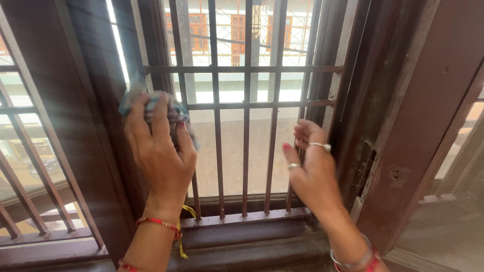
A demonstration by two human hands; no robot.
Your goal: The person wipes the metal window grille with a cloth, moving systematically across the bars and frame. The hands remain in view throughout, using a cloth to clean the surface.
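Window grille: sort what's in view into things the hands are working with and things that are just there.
In use:
- left hand pressing a bluish cloth on a grille bar
- right hand, empty, fingers at the window grille

Just there:
- open shutter on the left
- sill
- mesh screen on the right
- building outside

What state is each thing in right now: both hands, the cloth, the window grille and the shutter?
Left hand: raised, fingers closed on the cloth, pressing it to a bar.
Cloth: bunched up, held against the grille.
Right hand: open, fingers loosely curled, holding nothing, close to the bars.
Window grille: fixed in place, brown bars upright, dusty.
Shutter: swung open at the right.
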